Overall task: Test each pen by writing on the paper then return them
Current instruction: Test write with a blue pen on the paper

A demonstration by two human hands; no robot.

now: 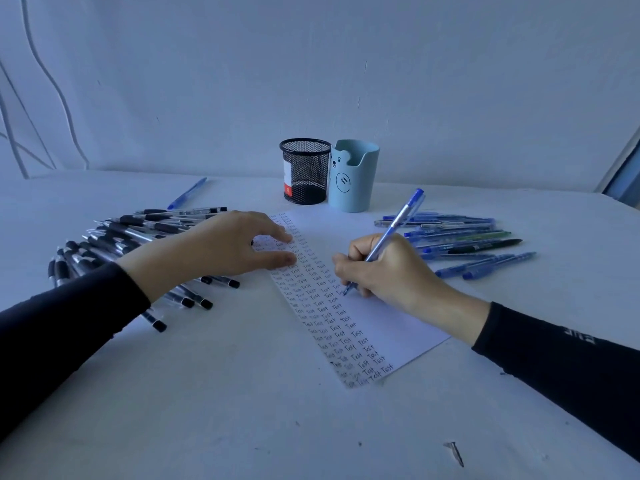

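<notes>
A big white table [242, 410] sits against a plain wall, with lots of bare room at the near side. The paper [391, 323] lies in the middle, its left part full of written words. The left hand [221, 251] lies flat and open on the paper's top corner. The right hand [388, 271] grips a blue pen [398, 223], tip on the paper. Black pens [114, 244] lie left, blue pens [467, 240] right. A mesh cup [305, 171] and a bear cup [353, 176] stand behind, touching; no pens stick out of them.
</notes>
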